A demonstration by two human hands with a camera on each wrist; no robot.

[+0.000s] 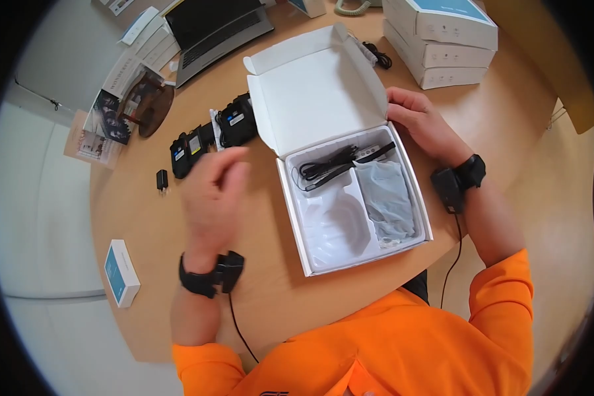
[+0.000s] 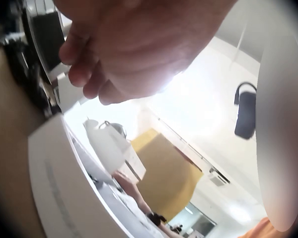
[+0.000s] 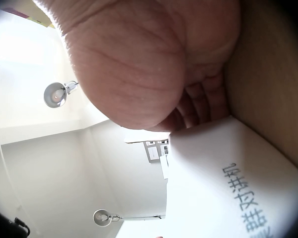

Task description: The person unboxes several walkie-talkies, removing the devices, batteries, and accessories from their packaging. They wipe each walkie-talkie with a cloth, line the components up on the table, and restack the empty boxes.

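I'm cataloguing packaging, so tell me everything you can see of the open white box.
The box is white and looks like cardboard, with dark Chinese characters on the outside. Its lid is open, flaps showing. Inside, a glossy, plastic-looking moulded tray has a bare near-left compartment, a cloudy bag at right and black cables along the back. It lies flat, slightly turned, on the wood-toned table; the right hand holds it near the hinge's right end.

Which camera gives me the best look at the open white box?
The head view: it shows the white box nearly whole, lid open, black cable inside. The left wrist view catches one side and a sliver of the interior; the right wrist view, mainly a printed side.
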